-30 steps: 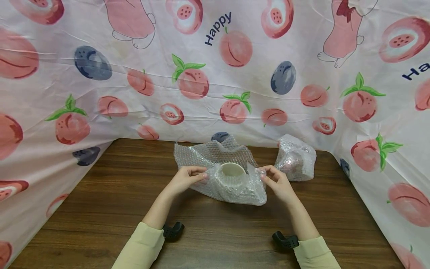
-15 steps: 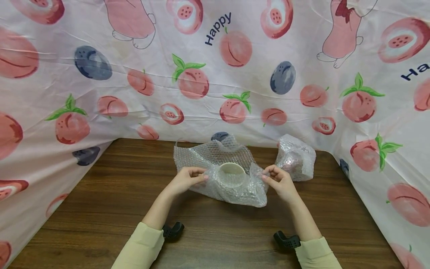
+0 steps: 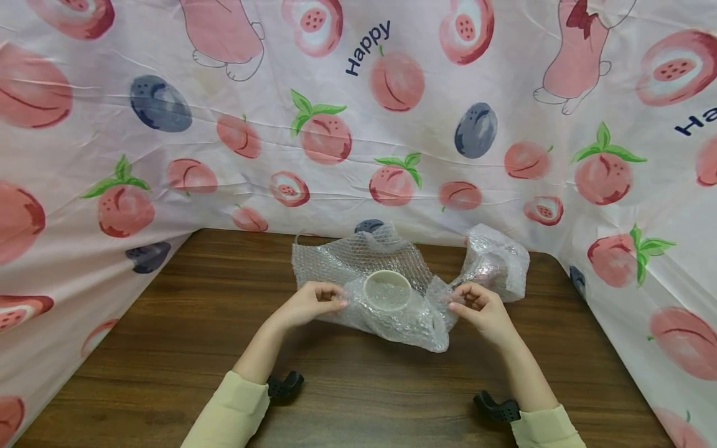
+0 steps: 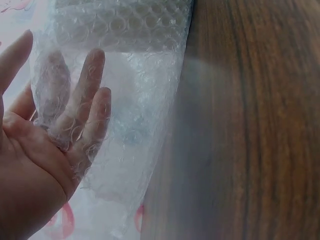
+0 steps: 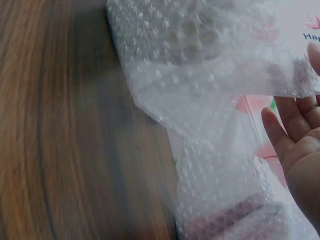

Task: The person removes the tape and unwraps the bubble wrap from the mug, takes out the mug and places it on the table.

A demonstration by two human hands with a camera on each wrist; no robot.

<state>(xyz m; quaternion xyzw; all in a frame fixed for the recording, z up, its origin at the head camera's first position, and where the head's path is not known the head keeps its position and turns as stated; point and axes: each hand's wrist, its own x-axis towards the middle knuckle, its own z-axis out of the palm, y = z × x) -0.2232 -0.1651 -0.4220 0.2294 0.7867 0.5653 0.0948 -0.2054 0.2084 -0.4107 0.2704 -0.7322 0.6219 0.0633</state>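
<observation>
A cream, round-rimmed vessel [image 3: 388,290], a bowl or cup, sits in a sheet of bubble wrap [image 3: 358,261] in the middle of the table; its lower body is hidden by the wrap. My left hand [image 3: 313,303] pinches the wrap's left side between thumb and fingers. In the left wrist view, fingers of that left hand [image 4: 45,160] show through the clear wrap. Right of the vessel, my right hand [image 3: 484,311] pinches a corner of the sheet, drawn outward. The right wrist view has the right hand [image 5: 302,155] at the wrap's edge, partly cut off.
Behind my right hand stands another bubble-wrapped bundle [image 3: 495,264], with something reddish inside. The dark wooden table [image 3: 347,398] ends at a fruit-printed cloth [image 3: 392,124] at the back and sides. A black strap mount [image 3: 285,387] sits at each wrist.
My right hand has moved right and slightly nearer, pulling its corner of wrap outward. The wrap's near edge has shifted a little nearer. My left hand has stayed almost in place.
</observation>
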